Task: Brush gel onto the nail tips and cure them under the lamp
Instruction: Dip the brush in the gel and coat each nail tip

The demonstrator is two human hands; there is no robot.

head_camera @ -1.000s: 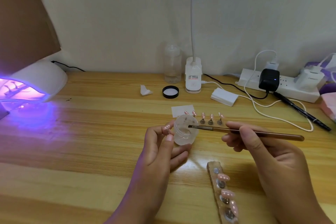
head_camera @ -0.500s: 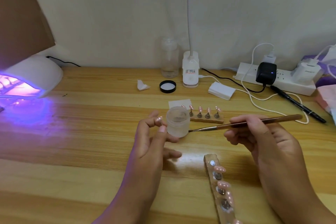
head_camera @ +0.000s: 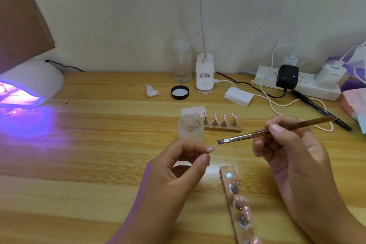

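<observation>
My left hand [head_camera: 178,166] pinches a pink nail tip [head_camera: 211,149] with white dots between index finger and thumb, above the table. My right hand [head_camera: 285,150] grips a brown gel brush [head_camera: 277,129]; its bristles hover just right of that nail tip, not touching it. The open clear gel jar [head_camera: 191,128] stands on the table behind my left hand. Several pink tips stand on a far wooden holder [head_camera: 222,128], and several more on a near holder strip [head_camera: 236,204]. The white curing lamp [head_camera: 33,81] glows purple at the far left.
The jar's black lid [head_camera: 179,92], a clear bottle [head_camera: 182,61], a desk lamp base [head_camera: 205,74], white wipes [head_camera: 238,96], a power strip [head_camera: 297,83] with cables and a black pen [head_camera: 320,109] lie along the back of the wooden table [head_camera: 99,164].
My left hand set the jar down and let go, then drew back still holding the nail tip. The brush came out of the jar and now hovers beside the tip.
</observation>
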